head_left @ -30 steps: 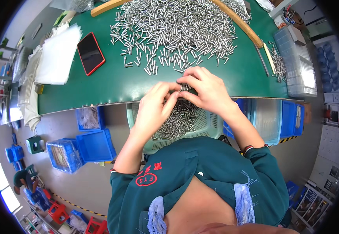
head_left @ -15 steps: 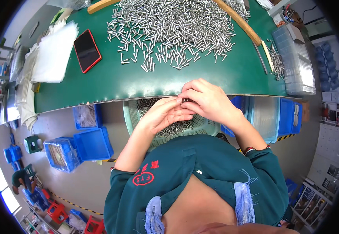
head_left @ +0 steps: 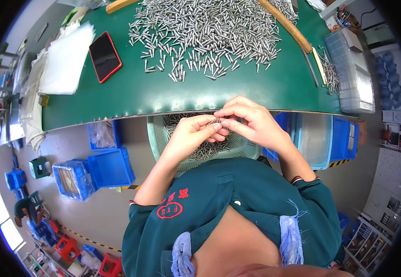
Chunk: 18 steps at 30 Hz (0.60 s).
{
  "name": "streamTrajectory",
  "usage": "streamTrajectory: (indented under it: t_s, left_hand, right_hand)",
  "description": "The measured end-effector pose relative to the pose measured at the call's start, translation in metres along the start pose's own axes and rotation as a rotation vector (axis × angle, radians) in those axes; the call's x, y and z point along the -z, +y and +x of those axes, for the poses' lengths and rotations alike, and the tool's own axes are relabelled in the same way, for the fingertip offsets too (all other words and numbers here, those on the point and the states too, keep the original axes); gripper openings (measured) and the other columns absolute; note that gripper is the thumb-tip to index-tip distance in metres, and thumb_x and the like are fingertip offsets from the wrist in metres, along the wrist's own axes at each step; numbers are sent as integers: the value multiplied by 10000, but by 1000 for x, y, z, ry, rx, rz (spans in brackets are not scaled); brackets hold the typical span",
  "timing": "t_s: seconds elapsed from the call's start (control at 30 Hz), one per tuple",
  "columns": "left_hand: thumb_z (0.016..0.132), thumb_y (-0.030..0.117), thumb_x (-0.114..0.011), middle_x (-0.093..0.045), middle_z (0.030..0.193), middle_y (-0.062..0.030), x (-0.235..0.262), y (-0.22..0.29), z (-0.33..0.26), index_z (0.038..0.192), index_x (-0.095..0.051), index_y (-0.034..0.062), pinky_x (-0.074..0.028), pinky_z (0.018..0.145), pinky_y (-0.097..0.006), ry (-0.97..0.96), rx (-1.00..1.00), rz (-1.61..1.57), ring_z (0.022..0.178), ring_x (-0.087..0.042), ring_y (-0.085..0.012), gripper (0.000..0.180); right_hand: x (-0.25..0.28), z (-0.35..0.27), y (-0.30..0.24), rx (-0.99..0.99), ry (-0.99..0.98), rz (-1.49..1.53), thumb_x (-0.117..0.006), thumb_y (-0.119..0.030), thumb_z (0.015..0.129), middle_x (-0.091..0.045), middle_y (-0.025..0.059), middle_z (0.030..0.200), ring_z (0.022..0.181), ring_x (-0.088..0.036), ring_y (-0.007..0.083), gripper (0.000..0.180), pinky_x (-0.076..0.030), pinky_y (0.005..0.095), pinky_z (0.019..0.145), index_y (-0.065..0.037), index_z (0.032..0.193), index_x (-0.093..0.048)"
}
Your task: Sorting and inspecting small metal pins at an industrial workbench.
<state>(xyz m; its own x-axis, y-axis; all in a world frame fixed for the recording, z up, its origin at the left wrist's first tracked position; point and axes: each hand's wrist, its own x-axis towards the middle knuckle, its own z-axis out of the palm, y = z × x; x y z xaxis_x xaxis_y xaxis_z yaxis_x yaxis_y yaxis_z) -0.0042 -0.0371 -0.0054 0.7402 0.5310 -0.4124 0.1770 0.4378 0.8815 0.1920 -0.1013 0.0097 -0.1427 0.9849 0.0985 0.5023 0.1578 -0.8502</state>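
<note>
My left hand (head_left: 192, 135) and my right hand (head_left: 249, 121) meet fingertip to fingertip over a pale green mesh basket (head_left: 156, 134) that sits in my lap below the table edge. Both pinch a small bunch of short metal pins (head_left: 217, 122) between them. The basket holds many more of the same pins. A large heap of loose metal pins (head_left: 209, 32) is spread over the green table top (head_left: 131, 94) beyond my hands.
A red-cased phone (head_left: 104, 56) and a stack of white sheets (head_left: 66, 60) lie at the table's left. Wooden strips (head_left: 286, 25) border the pin heap; clear plastic trays (head_left: 353, 69) stand at the right. Blue bins (head_left: 110, 166) sit on the floor on both sides.
Both hands have drawn back from the table edge toward my body and now hover over the basket, still together on the pins.
</note>
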Motion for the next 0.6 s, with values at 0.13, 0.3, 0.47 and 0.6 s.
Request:
streamTrajectory:
  t_s: [0.13, 0.3, 0.47, 0.6]
  left_hand:
    - [965, 176, -558, -702, 962, -97, 4, 5, -4, 1102, -639, -23, -538, 741, -241, -6, 0, -8, 854, -684, -138, 255]
    - [965, 187, -558, -705, 954, -101, 6, 4, -4, 1086, -640, -27, -540, 745, -245, -54, 3, -49, 854, -686, -142, 259]
    - [960, 186, -563, -710, 952, -98, 4, 3, -4, 1075, -646, -26, -542, 745, -252, -49, 15, -29, 854, -689, -144, 255]
    - [941, 172, -583, -721, 918, -89, 1, -7, -3, 1073, -655, -21, -544, 746, -257, 35, -78, 202, 852, -697, -137, 245]
  right_hand:
    - [-3, 1, -3, -20, 4, 168, -632, -116, 885, -616, 66, 947, 832, -620, 189, 170, -496, 298, 715, -63, 1038, -684]
    - [-5, 2, -2, -28, -6, 209, -622, -114, 896, -622, 61, 933, 832, -615, 179, 171, -489, 287, 716, -56, 1044, -682]
    - [-8, 1, 2, -83, 33, 307, -631, -115, 888, -637, 64, 908, 818, -624, 178, 154, -494, 285, 705, -53, 1016, -691]
    - [-10, 4, -3, 0, -4, 149, -671, -122, 855, -635, 56, 888, 756, -636, 166, 144, -505, 283, 667, -56, 981, -692]
